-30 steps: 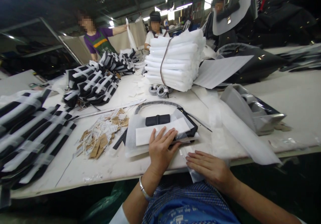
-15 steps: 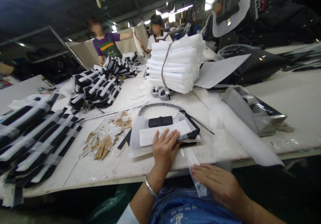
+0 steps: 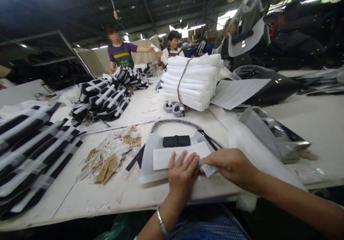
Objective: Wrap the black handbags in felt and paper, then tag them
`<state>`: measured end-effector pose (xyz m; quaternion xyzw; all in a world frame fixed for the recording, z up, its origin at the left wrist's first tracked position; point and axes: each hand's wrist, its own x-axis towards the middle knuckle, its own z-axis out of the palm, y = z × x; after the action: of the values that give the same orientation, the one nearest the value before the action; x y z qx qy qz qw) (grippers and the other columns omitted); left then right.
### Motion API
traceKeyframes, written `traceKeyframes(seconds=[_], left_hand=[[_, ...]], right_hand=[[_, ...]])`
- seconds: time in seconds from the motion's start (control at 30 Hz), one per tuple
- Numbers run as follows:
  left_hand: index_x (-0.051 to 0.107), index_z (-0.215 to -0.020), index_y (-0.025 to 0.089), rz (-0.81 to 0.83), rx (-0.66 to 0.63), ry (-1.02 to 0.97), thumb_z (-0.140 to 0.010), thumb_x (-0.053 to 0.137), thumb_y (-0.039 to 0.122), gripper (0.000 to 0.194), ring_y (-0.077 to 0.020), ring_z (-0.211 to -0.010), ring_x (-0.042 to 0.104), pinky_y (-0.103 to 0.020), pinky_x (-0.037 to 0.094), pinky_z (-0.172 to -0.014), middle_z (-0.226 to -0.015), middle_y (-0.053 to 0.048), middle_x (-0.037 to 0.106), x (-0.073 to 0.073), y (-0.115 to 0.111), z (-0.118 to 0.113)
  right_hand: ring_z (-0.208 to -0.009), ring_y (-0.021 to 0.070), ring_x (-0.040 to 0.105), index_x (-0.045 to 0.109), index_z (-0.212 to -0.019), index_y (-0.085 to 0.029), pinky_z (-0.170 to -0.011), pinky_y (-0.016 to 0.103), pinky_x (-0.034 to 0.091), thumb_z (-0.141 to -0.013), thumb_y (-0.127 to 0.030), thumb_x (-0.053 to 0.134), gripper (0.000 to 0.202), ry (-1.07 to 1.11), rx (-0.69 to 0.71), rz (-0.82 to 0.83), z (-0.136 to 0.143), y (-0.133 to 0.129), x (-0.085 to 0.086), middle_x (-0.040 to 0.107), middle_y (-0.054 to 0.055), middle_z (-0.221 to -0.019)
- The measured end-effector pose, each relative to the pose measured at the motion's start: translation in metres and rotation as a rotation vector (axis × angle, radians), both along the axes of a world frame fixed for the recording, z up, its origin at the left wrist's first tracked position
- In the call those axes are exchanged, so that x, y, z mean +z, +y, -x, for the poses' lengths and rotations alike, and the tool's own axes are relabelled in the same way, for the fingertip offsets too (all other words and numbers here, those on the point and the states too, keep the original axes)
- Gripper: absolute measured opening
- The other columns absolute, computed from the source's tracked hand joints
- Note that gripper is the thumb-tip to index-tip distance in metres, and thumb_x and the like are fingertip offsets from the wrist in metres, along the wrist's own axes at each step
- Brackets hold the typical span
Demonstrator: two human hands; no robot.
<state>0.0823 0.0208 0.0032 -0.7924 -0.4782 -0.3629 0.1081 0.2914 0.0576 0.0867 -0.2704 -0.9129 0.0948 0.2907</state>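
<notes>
A black bag with a looped handle (image 3: 176,121) lies near the table's front edge, partly under translucent white sheeting (image 3: 150,173). On it rest a small black strap piece (image 3: 176,141) and a white foam strip (image 3: 163,159). My left hand (image 3: 184,172), with a silver bangle at the wrist, lies flat with fingers spread, pressing on the strip. Beside it my right hand (image 3: 232,166) has its fingers pinched on a clear plastic film (image 3: 209,169) at the strip's right end.
Left are stacked black-and-white wrapped bundles (image 3: 40,154) and a heap of brown tags (image 3: 107,168). Behind stands a tied white foam stack (image 3: 192,80). A grey wrapped bag (image 3: 271,136) lies right. Two people (image 3: 122,53) work across the table.
My right hand has moved up and left from the table's edge to the strip's end, its fingers now closed on the film. My left hand still presses the strip.
</notes>
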Motion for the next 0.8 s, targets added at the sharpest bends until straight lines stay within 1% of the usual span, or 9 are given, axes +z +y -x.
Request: traceKeyframes(seconds=[0.13,0.23,0.37,0.43,0.53,0.63,0.7,0.8], left_hand=[[0.064,-0.122,0.026,-0.006,-0.007,-0.035,-0.094,0.061,0.024,0.028,-0.0264,-0.123,0.061,-0.056,0.026,-0.119,-0.123,0.000,0.071,-0.004,0.001,-0.001],[0.065,-0.121,0.024,-0.037,-0.003,-0.061,-0.094,0.059,0.023,0.027,-0.0259,-0.121,0.062,-0.054,0.024,-0.120,-0.119,-0.001,0.073,-0.005,0.003,-0.002],[0.065,-0.121,0.023,-0.059,0.000,-0.081,-0.095,0.056,0.023,0.027,-0.0244,-0.118,0.064,-0.051,0.022,-0.123,-0.117,-0.002,0.074,-0.004,0.004,-0.003],[0.066,-0.120,0.023,-0.066,-0.007,-0.101,-0.095,0.056,0.023,0.026,-0.0230,-0.117,0.064,-0.048,0.017,-0.125,-0.117,-0.002,0.074,-0.004,0.005,-0.004],[0.065,-0.120,0.021,-0.064,-0.026,-0.136,-0.096,0.055,0.024,0.026,-0.0210,-0.118,0.064,-0.043,0.011,-0.126,-0.117,-0.001,0.074,-0.005,0.007,-0.003],[0.064,-0.119,0.020,-0.050,-0.036,-0.160,-0.096,0.053,0.025,0.025,-0.0201,-0.117,0.064,-0.041,0.010,-0.126,-0.117,-0.002,0.074,-0.006,0.008,-0.002],[0.063,-0.120,0.019,-0.033,-0.037,-0.162,-0.096,0.052,0.024,0.027,-0.0192,-0.116,0.065,-0.040,0.011,-0.126,-0.117,-0.003,0.073,-0.006,0.008,-0.001],[0.060,-0.128,0.021,-0.002,-0.032,-0.133,-0.096,0.053,0.025,0.033,-0.0188,-0.114,0.065,-0.040,0.012,-0.126,-0.119,-0.002,0.073,-0.005,0.009,0.000]], right_hand=[[-0.087,0.0172,0.075,0.077,-0.101,-0.030,-0.079,0.026,0.058,-0.083,-0.010,0.054,0.036,-0.037,-0.126,0.193,0.012,0.045,-0.011,0.079,-0.004,-0.098],[-0.085,0.0181,0.074,0.078,-0.092,-0.030,-0.077,0.029,0.058,-0.085,-0.015,0.057,0.027,-0.067,-0.167,0.229,0.021,0.066,-0.023,0.079,-0.004,-0.093],[-0.083,0.0188,0.068,0.076,-0.080,-0.026,-0.078,0.031,0.054,-0.088,-0.023,0.063,0.015,-0.027,-0.167,0.249,0.029,0.069,-0.034,0.077,-0.001,-0.081],[-0.084,0.0190,0.065,0.073,-0.078,-0.025,-0.078,0.031,0.052,-0.087,-0.022,0.065,0.012,-0.012,-0.178,0.284,0.031,0.067,-0.037,0.074,0.000,-0.080],[-0.084,0.0182,0.063,0.067,-0.080,-0.022,-0.075,0.029,0.049,-0.084,-0.019,0.069,0.005,-0.020,-0.243,0.333,0.034,0.068,-0.039,0.070,0.001,-0.082],[-0.075,0.0155,0.060,0.061,-0.079,-0.021,-0.066,0.026,0.045,-0.082,-0.023,0.071,0.010,-0.083,-0.301,0.399,0.037,0.073,-0.038,0.064,-0.001,-0.079],[-0.069,0.0140,0.058,0.060,-0.085,-0.022,-0.062,0.024,0.042,-0.082,-0.026,0.072,0.013,-0.110,-0.319,0.450,0.038,0.078,-0.038,0.063,-0.003,-0.077],[-0.065,0.0132,0.058,0.058,-0.097,-0.024,-0.060,0.024,0.041,-0.082,-0.027,0.071,0.020,-0.096,-0.343,0.496,0.040,0.082,-0.039,0.064,-0.005,-0.076]])
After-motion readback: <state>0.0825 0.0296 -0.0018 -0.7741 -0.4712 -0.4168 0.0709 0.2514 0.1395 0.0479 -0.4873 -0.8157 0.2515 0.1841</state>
